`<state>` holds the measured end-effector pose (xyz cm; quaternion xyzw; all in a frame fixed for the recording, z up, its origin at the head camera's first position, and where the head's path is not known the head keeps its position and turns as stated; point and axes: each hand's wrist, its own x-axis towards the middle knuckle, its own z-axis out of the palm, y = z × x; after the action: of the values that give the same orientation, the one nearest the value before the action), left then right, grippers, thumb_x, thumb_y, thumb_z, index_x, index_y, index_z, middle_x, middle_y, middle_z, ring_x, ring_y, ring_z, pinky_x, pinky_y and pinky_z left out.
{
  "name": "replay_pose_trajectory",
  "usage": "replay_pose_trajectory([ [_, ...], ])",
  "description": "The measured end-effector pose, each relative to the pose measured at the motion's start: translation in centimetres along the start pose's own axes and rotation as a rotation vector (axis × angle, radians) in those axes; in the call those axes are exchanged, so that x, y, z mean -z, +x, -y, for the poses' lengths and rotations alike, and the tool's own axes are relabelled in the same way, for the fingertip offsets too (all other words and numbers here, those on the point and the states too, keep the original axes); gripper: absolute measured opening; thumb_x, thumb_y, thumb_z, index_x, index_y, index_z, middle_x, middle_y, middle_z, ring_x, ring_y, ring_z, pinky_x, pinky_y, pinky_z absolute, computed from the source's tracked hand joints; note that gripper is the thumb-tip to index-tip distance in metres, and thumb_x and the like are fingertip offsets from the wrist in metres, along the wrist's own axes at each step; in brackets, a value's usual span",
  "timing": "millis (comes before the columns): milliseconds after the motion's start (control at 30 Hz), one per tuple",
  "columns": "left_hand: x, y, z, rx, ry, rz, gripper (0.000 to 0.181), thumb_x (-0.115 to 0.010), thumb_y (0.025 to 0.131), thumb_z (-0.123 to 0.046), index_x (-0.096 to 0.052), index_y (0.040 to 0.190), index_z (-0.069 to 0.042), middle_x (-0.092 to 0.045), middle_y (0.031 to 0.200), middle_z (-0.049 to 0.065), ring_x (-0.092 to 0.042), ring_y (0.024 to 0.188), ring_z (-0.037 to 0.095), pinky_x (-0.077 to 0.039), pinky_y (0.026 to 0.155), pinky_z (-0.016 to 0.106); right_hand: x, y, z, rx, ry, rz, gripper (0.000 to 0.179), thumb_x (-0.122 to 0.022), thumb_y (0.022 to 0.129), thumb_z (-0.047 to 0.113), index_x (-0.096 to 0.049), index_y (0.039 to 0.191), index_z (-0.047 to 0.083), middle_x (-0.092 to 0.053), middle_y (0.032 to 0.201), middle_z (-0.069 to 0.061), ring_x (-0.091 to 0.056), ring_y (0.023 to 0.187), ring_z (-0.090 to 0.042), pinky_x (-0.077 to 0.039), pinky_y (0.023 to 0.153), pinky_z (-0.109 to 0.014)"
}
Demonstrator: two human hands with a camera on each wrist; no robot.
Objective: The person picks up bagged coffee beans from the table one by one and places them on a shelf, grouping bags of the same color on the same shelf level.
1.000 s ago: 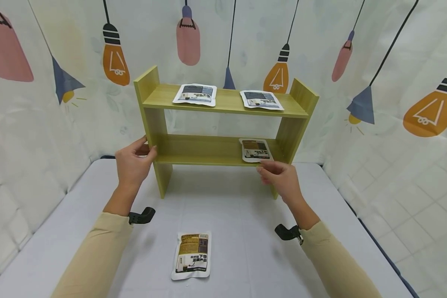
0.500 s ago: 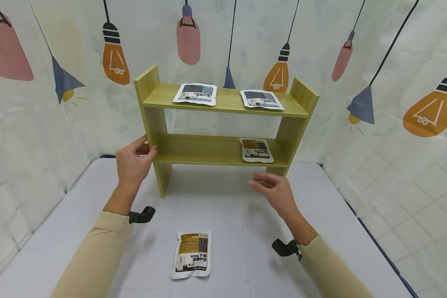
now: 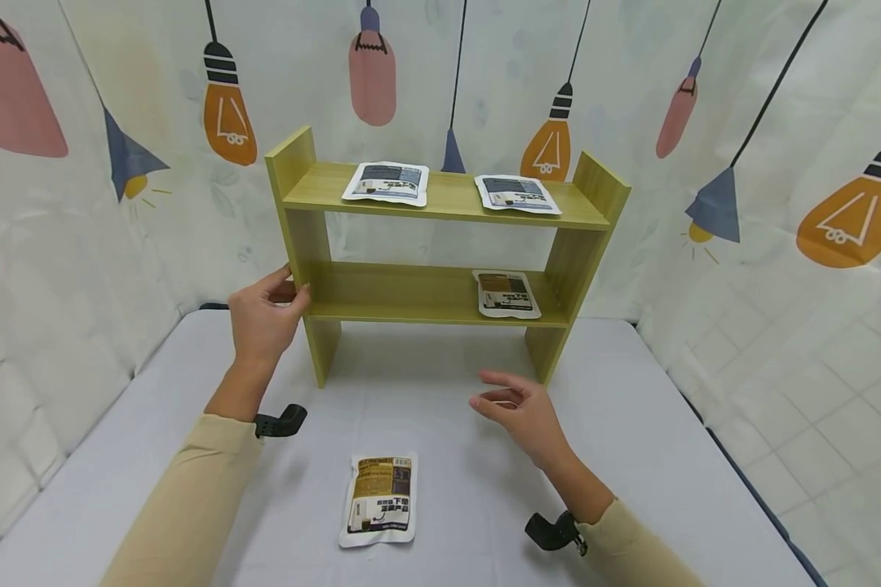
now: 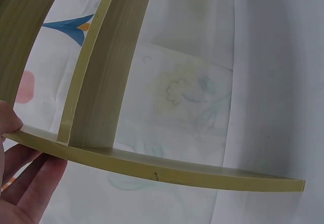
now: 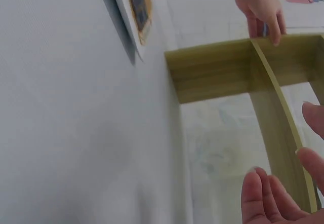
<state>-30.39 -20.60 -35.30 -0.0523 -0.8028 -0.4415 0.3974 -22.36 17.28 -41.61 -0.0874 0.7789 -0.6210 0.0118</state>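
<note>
A small light-wood shelf (image 3: 440, 306) with two tiers stands at the far side of the table. My left hand (image 3: 263, 316) grips the edge of its left side panel (image 4: 152, 171), thumb on the inside and fingers on the outside. My right hand (image 3: 520, 412) hovers in front of the shelf's right leg, fingers relaxed and apart from the thumb, holding nothing. A brown-and-white pouch (image 3: 507, 294) lies at the right of the lower tier. Another brown-and-white pouch (image 3: 379, 500) lies face up on the table between my forearms; part of it shows in the right wrist view.
On the top tier lie two blue-and-white pouches, a left pouch (image 3: 387, 183) and a right pouch (image 3: 517, 195). A white cloth covers the table (image 3: 440, 424). A curtain (image 3: 294, 73) printed with lamps hangs behind the shelf and along both sides.
My right hand has left the front edge of the lower tier by the brown pouch, moving down and toward me while its fingers spread. My left hand stays on the shelf's side panel.
</note>
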Motion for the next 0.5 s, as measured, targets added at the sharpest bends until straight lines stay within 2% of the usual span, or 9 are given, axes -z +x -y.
replay_pose_trajectory([
  [167,0.0,0.0,0.0,0.010,-0.007,0.004,0.040,-0.070,0.092,-0.012,-0.070,0.132,-0.012,-0.079,0.098,0.021,-0.054,0.071,-0.025,-0.044,0.068,-0.002,-1.6,-1.2,-0.7,0.009,-0.015,0.023,0.052,-0.086,0.083,0.022,-0.070,0.132,0.017,-0.064,0.141,-0.004,-0.071,0.114,-0.028,-0.061,0.091,-0.033],
  [300,0.0,0.0,0.0,0.012,-0.016,0.008,0.040,-0.070,0.092,-0.012,-0.070,0.132,-0.013,-0.079,0.099,0.021,-0.055,0.072,-0.024,-0.045,0.068,-0.001,-2.6,-2.0,-1.4,-0.014,-0.010,0.052,0.054,-0.087,0.082,0.025,-0.069,0.133,0.021,-0.061,0.145,-0.003,-0.068,0.119,-0.035,-0.060,0.093,-0.034],
  [500,0.1,0.0,-0.2,0.022,-0.005,0.013,0.040,-0.070,0.093,-0.015,-0.070,0.133,-0.014,-0.079,0.100,0.020,-0.055,0.073,-0.024,-0.044,0.070,-0.002,-4.1,-2.9,-2.1,-0.053,-0.041,0.120,0.058,-0.085,0.084,0.031,-0.066,0.137,0.018,-0.060,0.143,-0.017,-0.067,0.118,-0.035,-0.061,0.090,-0.039],
])
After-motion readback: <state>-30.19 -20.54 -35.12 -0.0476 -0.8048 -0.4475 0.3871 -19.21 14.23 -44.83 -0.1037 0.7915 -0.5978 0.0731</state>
